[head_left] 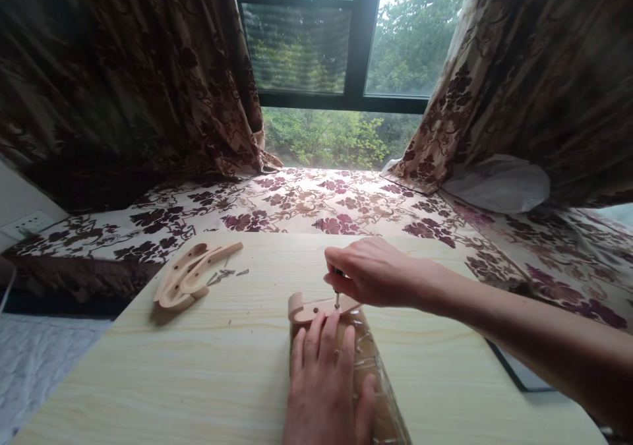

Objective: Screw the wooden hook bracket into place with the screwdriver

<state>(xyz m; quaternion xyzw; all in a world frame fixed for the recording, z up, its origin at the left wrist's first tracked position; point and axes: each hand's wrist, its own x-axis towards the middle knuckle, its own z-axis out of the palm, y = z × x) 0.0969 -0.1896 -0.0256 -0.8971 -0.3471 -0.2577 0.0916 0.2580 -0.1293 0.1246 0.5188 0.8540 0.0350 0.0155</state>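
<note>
My right hand (pixel 363 270) is closed round a screwdriver (pixel 337 298), most of its handle hidden by the fingers. Its shaft points down at a hole in a curved wooden hook (pixel 309 308). The hook lies at the far end of a brown, tape-wrapped box (pixel 368 359). My left hand (pixel 324 379) lies flat on the box, fingers stretched out, fingertips against the hook's near edge. Farther left on the table are more wooden hooks (pixel 185 280) with drilled holes, and several screws (pixel 222 275) beside them.
The pale wooden table (pixel 222 379) ends before a ledge covered in floral cloth (pixel 306 201). A dark-edged flat object (pixel 524 369) lies under my right forearm. A whitish plastic bag (pixel 497 184) rests by the right curtain (pixel 455 115). A window (pixel 359 43) is ahead.
</note>
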